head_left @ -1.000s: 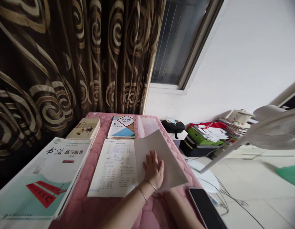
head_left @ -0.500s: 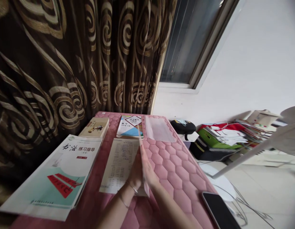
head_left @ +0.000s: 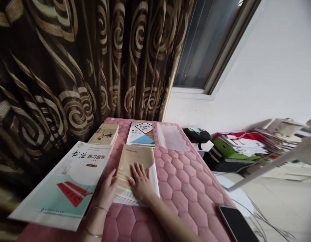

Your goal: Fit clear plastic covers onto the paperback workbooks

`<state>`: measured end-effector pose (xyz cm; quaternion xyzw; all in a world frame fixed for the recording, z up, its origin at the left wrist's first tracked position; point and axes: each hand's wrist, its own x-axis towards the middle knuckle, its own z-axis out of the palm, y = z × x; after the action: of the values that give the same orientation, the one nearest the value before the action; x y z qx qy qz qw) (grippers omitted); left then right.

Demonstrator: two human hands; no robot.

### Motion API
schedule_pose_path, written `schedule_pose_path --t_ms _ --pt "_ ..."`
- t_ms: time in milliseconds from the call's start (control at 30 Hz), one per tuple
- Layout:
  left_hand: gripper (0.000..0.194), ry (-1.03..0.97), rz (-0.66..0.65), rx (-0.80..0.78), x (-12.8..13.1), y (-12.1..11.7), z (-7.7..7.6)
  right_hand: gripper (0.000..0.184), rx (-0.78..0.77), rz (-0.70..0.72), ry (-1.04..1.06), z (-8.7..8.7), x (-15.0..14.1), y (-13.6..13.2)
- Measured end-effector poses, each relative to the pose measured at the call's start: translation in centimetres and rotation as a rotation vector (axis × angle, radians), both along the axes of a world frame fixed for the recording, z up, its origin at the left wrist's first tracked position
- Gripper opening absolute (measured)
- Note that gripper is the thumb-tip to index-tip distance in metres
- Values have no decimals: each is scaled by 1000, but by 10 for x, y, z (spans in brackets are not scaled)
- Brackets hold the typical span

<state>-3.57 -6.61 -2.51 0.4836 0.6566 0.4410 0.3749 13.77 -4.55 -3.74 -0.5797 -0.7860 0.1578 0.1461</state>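
While the desk point(head_left: 185, 191), under its pink quilted cover, carries several books lying flat, we judge that the handling of only one of them is unfinished. The largest, a white-and-green book point(head_left: 54, 188) at our left, lies closed on top of at least one more layer, and neither hand holds it.

Next in size comes the tan booklet point(head_left: 125, 168), on the near part of the desk, to the right of the white-and-green book. Its closing looks done to us: it lies flat, cover up, with no inner page in view. The letting go is not yet done, since both hands are at it.

Smaller again, just beyond it, we see a closed workbook point(head_left: 141, 133) with a blue triangle on its cover, and to the right of that a translucent sheet point(head_left: 172, 137). A phone point(head_left: 237, 222) lies at the near right edge.

Coming to the hands, we find the right hand point(head_left: 140, 185) palm down on the booklet, fingers spread and pointing away from us, thumb toward the left. Its grip is wide and closes around nothing. The left hand point(head_left: 108, 186) is turned on its side along the booklet's left edge, fingers loosely bent; we cannot tell whether its grip pinches that edge. Smallest of all, thin bangles point(head_left: 102, 209) circle the left forearm.
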Motion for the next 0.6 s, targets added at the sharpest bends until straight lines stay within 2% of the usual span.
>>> schedule_pose_path --t_ms 67,167,267,333,400,467,533,600 --pt "46 255 -3 -37 -4 3 -7 59 19 5 -10 -2 -2 -1" --pt "37 659 -61 -12 -4 6 -12 58 28 5 21 -2 -2 -1" --pt "33 933 -66 -43 -1 6 -12 43 32 5 142 3 7 5" --pt "36 984 -64 -78 1 8 -12 35 75 -85 246 8 24 11" --pt "39 965 -102 -92 1 11 -11 34 116 -279 272 13 46 18" --pt "41 928 -154 -109 1 15 -8 36 69 -462 208 17 67 23" --pt "41 909 -185 -132 2 17 -4 36 -42 -530 141 18 79 26" --pt "39 936 -176 -155 5 17 1 35 -123 -513 99 18 82 28"
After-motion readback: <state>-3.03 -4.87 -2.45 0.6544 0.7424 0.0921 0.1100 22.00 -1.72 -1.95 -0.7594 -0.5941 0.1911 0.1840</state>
